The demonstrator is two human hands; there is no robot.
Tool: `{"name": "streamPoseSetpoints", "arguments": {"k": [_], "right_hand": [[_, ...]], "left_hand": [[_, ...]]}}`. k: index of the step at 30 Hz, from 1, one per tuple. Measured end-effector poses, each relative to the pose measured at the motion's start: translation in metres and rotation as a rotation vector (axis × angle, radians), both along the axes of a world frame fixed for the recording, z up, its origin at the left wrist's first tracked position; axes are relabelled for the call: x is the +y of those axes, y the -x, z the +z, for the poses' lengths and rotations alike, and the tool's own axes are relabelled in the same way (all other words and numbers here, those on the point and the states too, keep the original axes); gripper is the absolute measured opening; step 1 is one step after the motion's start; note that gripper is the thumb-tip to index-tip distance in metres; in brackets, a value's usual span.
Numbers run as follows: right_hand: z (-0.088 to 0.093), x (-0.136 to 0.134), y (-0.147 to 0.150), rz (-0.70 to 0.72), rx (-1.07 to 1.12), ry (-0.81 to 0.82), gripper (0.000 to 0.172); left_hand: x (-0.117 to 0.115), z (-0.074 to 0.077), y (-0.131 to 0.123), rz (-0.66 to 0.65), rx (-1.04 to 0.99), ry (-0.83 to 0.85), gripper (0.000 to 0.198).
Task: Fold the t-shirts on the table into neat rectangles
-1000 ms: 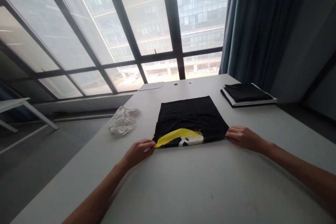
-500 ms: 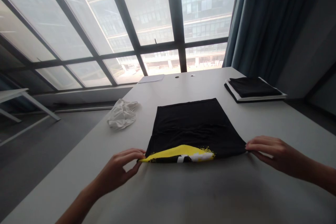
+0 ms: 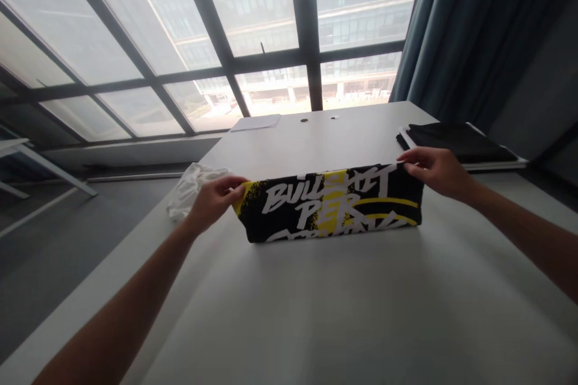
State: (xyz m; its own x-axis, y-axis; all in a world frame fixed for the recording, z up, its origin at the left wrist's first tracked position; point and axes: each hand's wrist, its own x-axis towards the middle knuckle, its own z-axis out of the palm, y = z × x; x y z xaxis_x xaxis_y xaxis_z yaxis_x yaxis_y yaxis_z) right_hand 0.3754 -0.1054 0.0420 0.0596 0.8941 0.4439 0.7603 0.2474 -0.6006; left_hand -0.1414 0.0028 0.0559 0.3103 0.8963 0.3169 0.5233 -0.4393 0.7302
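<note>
A black T-shirt (image 3: 289, 216) with white lettering and yellow print is doubled over on the white table (image 3: 289, 307). Its printed side faces me, and the lower fold rests near the tabletop. My left hand (image 3: 220, 197) pinches the upper left corner, where the print is yellow. At the upper right corner, my right hand (image 3: 431, 169) grips the cloth between thumb and fingers. The part of the shirt behind the raised panel is hidden.
A crumpled white cloth (image 3: 183, 189) lies left of the shirt, partly behind my left hand. Folded black and white garments (image 3: 469, 141) are stacked at the right. Papers (image 3: 255, 123) lie at the far left corner, before the large windows; a curtain (image 3: 433, 42) hangs at right.
Both hands have lifted the shirt's near edge up and away from me, folding it over so the printed lettering shows. The view has also shifted slightly.
</note>
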Motion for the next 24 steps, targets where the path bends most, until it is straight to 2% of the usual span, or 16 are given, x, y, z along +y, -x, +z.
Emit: {"name": "streamPoseSetpoints", "arguments": {"k": [2,5,8,10,12,18,24], "right_hand": [[-0.012,0.032,0.000,-0.046,0.044,0.014,0.020],[-0.043,0.071,0.003,-0.101,0.110,0.073,0.017],[-0.076,0.092,0.006,-0.144,0.152,0.135,0.014],[-0.087,0.097,0.005,-0.150,0.162,0.132,0.015],[-0.088,0.100,0.003,-0.153,0.166,0.110,0.016],[-0.073,0.115,0.000,-0.177,0.143,0.109,0.016],[-0.095,0.130,-0.002,-0.255,0.008,0.170,0.016]], "left_hand": [[0.031,-0.011,-0.016,0.013,-0.052,0.050,0.052],[0.068,-0.038,-0.036,0.050,-0.034,0.147,0.050],[0.088,-0.065,-0.045,0.083,0.083,0.196,0.046],[0.093,-0.074,-0.044,0.072,0.125,0.202,0.045],[0.095,-0.075,-0.041,0.064,0.127,0.197,0.044],[0.106,-0.066,-0.043,0.097,0.063,0.181,0.042],[0.118,-0.077,-0.051,0.090,0.202,0.177,0.046]]}}
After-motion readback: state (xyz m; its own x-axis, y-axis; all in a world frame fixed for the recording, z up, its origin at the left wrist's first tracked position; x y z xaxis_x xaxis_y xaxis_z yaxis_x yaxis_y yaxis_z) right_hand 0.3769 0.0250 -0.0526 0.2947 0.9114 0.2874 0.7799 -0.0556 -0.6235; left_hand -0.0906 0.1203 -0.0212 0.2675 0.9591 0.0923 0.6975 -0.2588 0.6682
